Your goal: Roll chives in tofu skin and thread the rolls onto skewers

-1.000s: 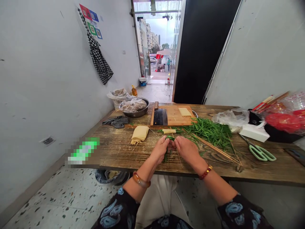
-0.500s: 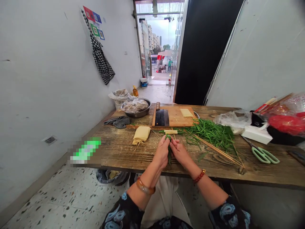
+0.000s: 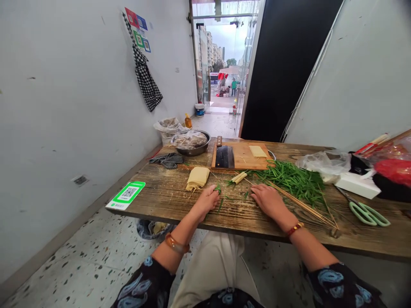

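Chive bundle point(image 3: 218, 188) under left hand point(image 3: 207, 200); right hand point(image 3: 268, 199) flat, apart.

table point(image 3: 180, 205) | cutting board point(image 3: 247, 159) | scissors point(image 3: 369, 212) | chives point(image 3: 293, 179) (loose heap)

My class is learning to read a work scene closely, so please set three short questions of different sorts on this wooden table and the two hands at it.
1. True or false: the steel cleaver lies on the wooden cutting board.
2. Which hand holds a small bundle of green stalks? A left hand; B right hand; C neither.
3. Fill in: the green-handled scissors lie to the ____ of the loose pile of green chive stalks.

Key
1. True; its blade rests on the board's left part.
2. A; the right hand lies flat on the wooden table.
3. Right.
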`<state>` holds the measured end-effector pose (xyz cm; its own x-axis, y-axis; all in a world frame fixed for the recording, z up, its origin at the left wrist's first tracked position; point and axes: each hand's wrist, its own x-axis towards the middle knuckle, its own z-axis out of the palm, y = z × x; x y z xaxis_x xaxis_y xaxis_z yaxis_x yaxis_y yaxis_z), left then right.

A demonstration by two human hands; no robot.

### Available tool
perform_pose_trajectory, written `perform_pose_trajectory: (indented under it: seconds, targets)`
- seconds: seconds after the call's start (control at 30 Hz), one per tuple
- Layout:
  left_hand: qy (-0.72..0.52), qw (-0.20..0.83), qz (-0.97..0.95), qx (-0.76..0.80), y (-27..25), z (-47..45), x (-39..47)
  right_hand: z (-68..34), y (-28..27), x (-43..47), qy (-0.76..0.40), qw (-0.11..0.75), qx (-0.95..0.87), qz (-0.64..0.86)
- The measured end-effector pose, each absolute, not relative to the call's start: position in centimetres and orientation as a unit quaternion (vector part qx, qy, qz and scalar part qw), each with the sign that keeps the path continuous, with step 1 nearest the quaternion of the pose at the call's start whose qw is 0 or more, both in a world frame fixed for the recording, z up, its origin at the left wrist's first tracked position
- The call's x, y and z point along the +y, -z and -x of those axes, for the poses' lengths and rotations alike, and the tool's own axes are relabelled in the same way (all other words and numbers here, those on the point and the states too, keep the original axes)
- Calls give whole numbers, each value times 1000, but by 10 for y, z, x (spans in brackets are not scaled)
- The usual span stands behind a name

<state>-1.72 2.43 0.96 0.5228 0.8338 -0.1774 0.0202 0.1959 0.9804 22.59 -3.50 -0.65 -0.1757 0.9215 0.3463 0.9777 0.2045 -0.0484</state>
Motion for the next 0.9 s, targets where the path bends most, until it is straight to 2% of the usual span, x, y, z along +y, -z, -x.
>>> perform_pose_trajectory:
  seconds: [0.1,0.2,0.4,0.57,0.67,0.8,0.9]
  targets:
    - [-247,690,-586,346,-9,15,22,-212,-5,-36,84,221,-773,589]
    - [-196,710,-594,324,-9,11,19,-180,-15,-39,48,264,-834,481]
    - [-95,781,-554,271,-12,17,13,-151,-7,-46,102,210,-876,421]
    - [-120,805,-535,226,-9,28,11,-152,-1,-48,150,174,-867,441]
    - [-145,721,-625,261,-9,31,12,-148,0,-47,134,176,-855,469]
    - [-273,475,-788,281,-6,34,10,-141,2,-43,78,232,-828,505]
    - [-273,354,-845,293,1,39,8,-134,2,-35,17,273,-820,502]
